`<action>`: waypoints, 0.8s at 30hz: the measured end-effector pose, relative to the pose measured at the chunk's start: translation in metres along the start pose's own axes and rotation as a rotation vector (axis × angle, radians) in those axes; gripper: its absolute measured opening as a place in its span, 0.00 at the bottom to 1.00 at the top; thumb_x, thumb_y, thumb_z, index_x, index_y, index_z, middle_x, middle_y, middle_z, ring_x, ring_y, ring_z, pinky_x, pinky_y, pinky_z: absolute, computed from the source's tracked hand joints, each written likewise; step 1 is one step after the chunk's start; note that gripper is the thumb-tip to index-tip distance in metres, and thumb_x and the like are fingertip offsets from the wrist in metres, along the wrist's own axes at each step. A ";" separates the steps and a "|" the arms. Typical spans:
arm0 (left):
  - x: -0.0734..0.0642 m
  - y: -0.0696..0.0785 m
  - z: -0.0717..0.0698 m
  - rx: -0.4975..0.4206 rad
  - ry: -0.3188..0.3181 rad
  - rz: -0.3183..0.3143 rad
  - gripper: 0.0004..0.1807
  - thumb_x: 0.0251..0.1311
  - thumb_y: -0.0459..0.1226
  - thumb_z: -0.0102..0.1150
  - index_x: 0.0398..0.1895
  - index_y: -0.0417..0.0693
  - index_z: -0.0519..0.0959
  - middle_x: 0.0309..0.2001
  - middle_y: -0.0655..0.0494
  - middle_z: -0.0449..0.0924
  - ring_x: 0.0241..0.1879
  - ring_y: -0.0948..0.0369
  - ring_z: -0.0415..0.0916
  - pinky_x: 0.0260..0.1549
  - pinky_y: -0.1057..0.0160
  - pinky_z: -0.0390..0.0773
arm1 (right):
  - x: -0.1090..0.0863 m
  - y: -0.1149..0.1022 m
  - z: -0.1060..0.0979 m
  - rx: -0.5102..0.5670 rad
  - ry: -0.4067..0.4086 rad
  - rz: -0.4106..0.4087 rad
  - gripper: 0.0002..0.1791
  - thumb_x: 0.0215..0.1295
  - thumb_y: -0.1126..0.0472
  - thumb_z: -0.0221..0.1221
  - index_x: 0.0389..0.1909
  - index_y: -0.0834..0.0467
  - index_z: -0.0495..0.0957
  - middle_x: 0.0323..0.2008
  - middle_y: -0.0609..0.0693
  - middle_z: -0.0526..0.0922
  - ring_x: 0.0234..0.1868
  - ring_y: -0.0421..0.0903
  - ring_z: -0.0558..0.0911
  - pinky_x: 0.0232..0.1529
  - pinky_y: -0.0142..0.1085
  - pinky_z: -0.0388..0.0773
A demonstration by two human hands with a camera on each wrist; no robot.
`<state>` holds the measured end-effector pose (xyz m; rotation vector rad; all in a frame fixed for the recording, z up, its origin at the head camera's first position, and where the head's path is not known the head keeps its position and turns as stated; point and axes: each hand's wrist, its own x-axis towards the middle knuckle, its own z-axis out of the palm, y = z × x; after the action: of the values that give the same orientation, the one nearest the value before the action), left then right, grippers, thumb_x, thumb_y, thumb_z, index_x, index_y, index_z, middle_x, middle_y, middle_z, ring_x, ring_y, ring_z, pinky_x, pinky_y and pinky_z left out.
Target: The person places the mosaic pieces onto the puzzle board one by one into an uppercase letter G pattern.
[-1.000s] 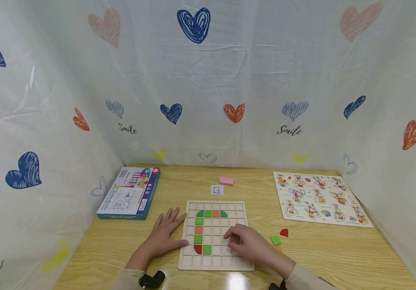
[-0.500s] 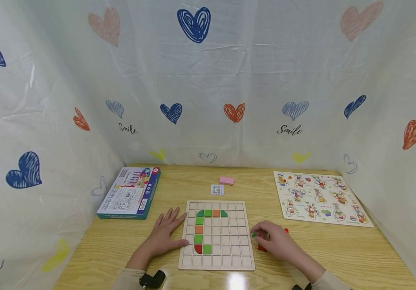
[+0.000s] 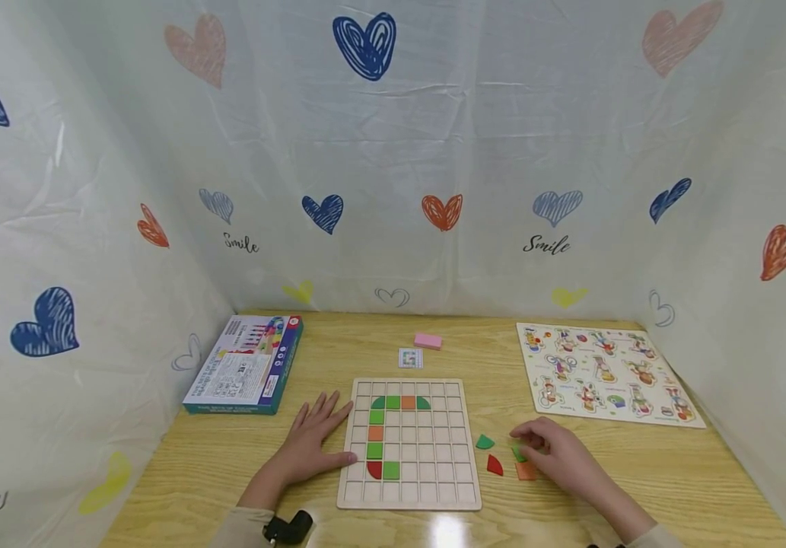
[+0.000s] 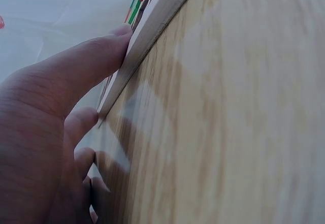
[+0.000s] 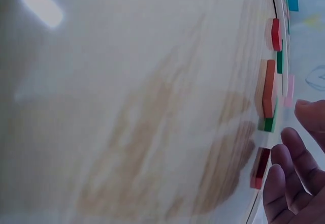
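My left hand lies on the table with fingers spread, its thumb touching the left edge of the wooden grid board. Green, orange and red tiles sit in some of the board's squares. To the right of the board, my right hand hovers over loose tiles, its fingers loosely bent and nothing between them. Beneath its fingertips is a light green square tile, partly covered, with an orange tile beside it. A dark red tile near the fingers in the right wrist view is hidden in the head view.
Nearer the board lie a green quarter-circle tile and a red one. Behind the board are a small pattern card and a pink block. A box stands at left, a picture puzzle board at right.
My right hand has moved right, from over the board to the loose tiles beside it, uncovering the green and red quarter-circles. The left hand has stayed in place.
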<state>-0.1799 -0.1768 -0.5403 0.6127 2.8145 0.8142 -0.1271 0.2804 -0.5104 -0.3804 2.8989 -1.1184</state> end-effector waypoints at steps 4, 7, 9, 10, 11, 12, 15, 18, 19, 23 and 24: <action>0.001 -0.001 0.000 -0.006 -0.010 -0.008 0.52 0.56 0.66 0.64 0.80 0.59 0.59 0.82 0.48 0.44 0.81 0.46 0.34 0.76 0.41 0.30 | -0.002 0.004 -0.001 -0.002 -0.029 0.007 0.12 0.64 0.63 0.68 0.48 0.53 0.85 0.42 0.42 0.82 0.39 0.33 0.80 0.41 0.32 0.81; 0.001 -0.001 0.000 -0.015 -0.015 -0.009 0.52 0.56 0.66 0.65 0.80 0.59 0.59 0.82 0.48 0.44 0.81 0.46 0.33 0.76 0.41 0.29 | -0.004 0.005 -0.002 -0.015 -0.027 -0.020 0.12 0.64 0.62 0.69 0.48 0.53 0.86 0.42 0.41 0.81 0.39 0.33 0.79 0.40 0.32 0.81; 0.001 -0.001 0.000 -0.017 -0.017 -0.009 0.52 0.55 0.66 0.64 0.80 0.59 0.59 0.82 0.48 0.44 0.81 0.46 0.33 0.76 0.41 0.29 | -0.006 0.005 -0.003 -0.011 -0.026 -0.026 0.11 0.63 0.61 0.69 0.46 0.52 0.86 0.40 0.40 0.80 0.38 0.33 0.78 0.38 0.32 0.80; 0.001 -0.001 0.000 -0.017 -0.016 -0.008 0.52 0.55 0.66 0.65 0.80 0.59 0.59 0.82 0.48 0.44 0.81 0.46 0.33 0.76 0.41 0.29 | -0.007 0.005 -0.004 -0.001 -0.033 -0.026 0.10 0.63 0.61 0.69 0.45 0.52 0.86 0.39 0.40 0.80 0.37 0.33 0.77 0.36 0.31 0.79; 0.001 -0.001 0.000 -0.017 -0.016 -0.007 0.52 0.55 0.66 0.65 0.80 0.59 0.59 0.82 0.48 0.44 0.81 0.46 0.33 0.76 0.41 0.29 | -0.008 0.005 -0.004 0.013 -0.048 -0.028 0.09 0.64 0.61 0.69 0.44 0.52 0.86 0.38 0.40 0.80 0.35 0.33 0.77 0.34 0.31 0.78; 0.001 -0.001 -0.001 -0.017 -0.015 -0.007 0.52 0.55 0.66 0.65 0.80 0.59 0.59 0.82 0.48 0.44 0.81 0.45 0.33 0.76 0.41 0.29 | -0.009 0.005 -0.005 0.032 -0.067 -0.026 0.08 0.64 0.60 0.69 0.43 0.52 0.86 0.37 0.40 0.80 0.34 0.33 0.76 0.33 0.31 0.78; 0.001 -0.001 -0.001 -0.014 -0.017 -0.008 0.52 0.56 0.66 0.64 0.80 0.59 0.59 0.82 0.48 0.44 0.81 0.46 0.33 0.76 0.41 0.29 | -0.011 0.007 -0.006 0.095 -0.136 -0.020 0.07 0.66 0.57 0.68 0.43 0.53 0.85 0.35 0.40 0.81 0.33 0.33 0.77 0.31 0.30 0.78; 0.001 -0.001 -0.001 -0.011 -0.022 -0.012 0.52 0.56 0.66 0.64 0.80 0.60 0.59 0.82 0.48 0.44 0.81 0.46 0.33 0.76 0.41 0.29 | -0.012 0.009 -0.006 0.116 -0.183 -0.030 0.11 0.66 0.53 0.68 0.44 0.53 0.84 0.37 0.40 0.82 0.35 0.33 0.78 0.33 0.30 0.79; 0.001 0.000 -0.002 -0.012 -0.023 -0.012 0.52 0.56 0.66 0.64 0.80 0.60 0.59 0.82 0.49 0.44 0.81 0.46 0.33 0.76 0.42 0.29 | -0.012 0.010 -0.006 0.113 -0.193 -0.035 0.12 0.65 0.52 0.69 0.45 0.53 0.84 0.38 0.40 0.82 0.36 0.33 0.79 0.35 0.31 0.79; 0.001 0.000 -0.001 -0.011 -0.018 -0.008 0.52 0.55 0.66 0.66 0.80 0.58 0.59 0.82 0.48 0.45 0.81 0.45 0.35 0.76 0.41 0.30 | -0.013 0.010 -0.007 0.070 -0.228 -0.049 0.14 0.63 0.52 0.70 0.46 0.52 0.84 0.42 0.40 0.82 0.39 0.33 0.77 0.38 0.32 0.79; 0.001 0.001 -0.001 -0.008 -0.020 -0.010 0.52 0.55 0.66 0.65 0.80 0.59 0.59 0.82 0.48 0.45 0.81 0.45 0.35 0.76 0.41 0.30 | -0.013 0.010 -0.007 0.061 -0.235 -0.052 0.14 0.63 0.52 0.70 0.45 0.52 0.84 0.42 0.40 0.82 0.39 0.33 0.77 0.38 0.32 0.79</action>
<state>-0.1806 -0.1768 -0.5390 0.6018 2.7929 0.8130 -0.1177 0.2953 -0.5124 -0.5483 2.6603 -1.0843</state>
